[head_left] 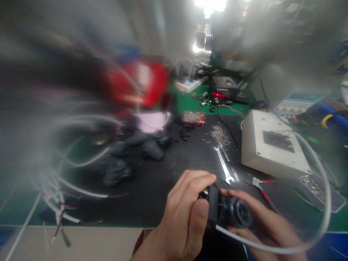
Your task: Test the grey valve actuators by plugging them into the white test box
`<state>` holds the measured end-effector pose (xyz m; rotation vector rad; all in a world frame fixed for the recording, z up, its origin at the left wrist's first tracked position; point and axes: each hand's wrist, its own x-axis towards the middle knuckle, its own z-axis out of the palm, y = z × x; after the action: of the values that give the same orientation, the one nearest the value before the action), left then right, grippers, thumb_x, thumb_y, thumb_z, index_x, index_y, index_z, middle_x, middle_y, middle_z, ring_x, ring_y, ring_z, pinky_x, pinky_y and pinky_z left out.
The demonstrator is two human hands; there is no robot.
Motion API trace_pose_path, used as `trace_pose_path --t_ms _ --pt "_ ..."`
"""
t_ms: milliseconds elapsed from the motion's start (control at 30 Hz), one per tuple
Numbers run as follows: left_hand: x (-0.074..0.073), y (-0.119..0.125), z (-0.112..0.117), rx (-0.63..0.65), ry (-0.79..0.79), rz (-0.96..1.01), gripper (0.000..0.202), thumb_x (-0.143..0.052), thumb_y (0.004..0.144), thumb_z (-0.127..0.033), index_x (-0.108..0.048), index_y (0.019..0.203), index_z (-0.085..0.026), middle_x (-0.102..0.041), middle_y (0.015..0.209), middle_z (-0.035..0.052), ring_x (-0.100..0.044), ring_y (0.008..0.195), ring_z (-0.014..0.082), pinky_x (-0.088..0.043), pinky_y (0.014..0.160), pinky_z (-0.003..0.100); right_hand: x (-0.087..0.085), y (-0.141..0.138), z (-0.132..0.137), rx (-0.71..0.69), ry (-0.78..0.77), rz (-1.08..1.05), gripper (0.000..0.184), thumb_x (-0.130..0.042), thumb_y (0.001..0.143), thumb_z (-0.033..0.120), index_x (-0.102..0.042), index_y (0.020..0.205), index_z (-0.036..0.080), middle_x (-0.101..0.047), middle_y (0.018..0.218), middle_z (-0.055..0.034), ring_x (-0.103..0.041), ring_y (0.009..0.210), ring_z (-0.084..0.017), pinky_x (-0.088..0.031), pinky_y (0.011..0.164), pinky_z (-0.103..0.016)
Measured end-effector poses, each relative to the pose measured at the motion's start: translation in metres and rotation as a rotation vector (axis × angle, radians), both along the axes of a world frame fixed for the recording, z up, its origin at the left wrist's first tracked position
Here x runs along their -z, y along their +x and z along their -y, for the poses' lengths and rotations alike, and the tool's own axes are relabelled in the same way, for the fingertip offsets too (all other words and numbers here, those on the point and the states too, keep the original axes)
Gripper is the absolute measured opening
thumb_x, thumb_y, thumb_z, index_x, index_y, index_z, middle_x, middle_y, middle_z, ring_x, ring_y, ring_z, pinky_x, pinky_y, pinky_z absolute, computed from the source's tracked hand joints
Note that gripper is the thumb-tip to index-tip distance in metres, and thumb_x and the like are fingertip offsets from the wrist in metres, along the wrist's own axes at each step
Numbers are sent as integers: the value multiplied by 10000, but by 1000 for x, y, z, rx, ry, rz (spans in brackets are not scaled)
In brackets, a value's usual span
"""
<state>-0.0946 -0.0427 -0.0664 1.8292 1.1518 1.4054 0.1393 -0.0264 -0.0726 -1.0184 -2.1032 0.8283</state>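
Note:
Near the bench's front edge, my left hand point(187, 214) is closed on a black plastic housing point(214, 204), its thumb and fingers on the left side. My right hand point(268, 217) grips the same housing from the right, around a round, ringed black fitting point(240, 213). A white cable point(272, 249) runs from the housing and loops up to the right. A small part of the housing's inside shows by my left fingertips. Just beyond lie a silver wrench point(224, 166) and a thin tool beside it. Red-handled pliers point(259, 186) rest to the right.
Several black fittings point(153, 149) and stripped white cables point(89, 193) lie on the left. Loose metal pins point(219, 136) are heaped beyond the wrench, near a red tray point(194, 118) of small parts. A white box point(272, 145) and a clear parts tray point(320, 192) stand right.

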Motion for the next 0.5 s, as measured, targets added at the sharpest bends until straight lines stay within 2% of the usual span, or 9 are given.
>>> trace_pose_path --t_ms 333,500 --pt "-3 0 -1 14 -33 5 352 -382 1077 -262 -560 1375 -205 -621 1277 108 -572 1226 243 -452 1046 396 -4 -1 -2 -21 9 8 515 -786 947 264 -561 1409 301 -710 1305 13 -726 1110 -162 -540 1019 -155" --pt "-2 0 0 20 -42 -11 353 -382 1075 -253 -549 1386 -229 -609 1292 106 -565 1232 251 -445 1053 402 -2 -2 -3 -5 69 57 521 -741 968 283 -526 1441 309 -697 1329 21 -715 1138 -160 -521 1054 -173"
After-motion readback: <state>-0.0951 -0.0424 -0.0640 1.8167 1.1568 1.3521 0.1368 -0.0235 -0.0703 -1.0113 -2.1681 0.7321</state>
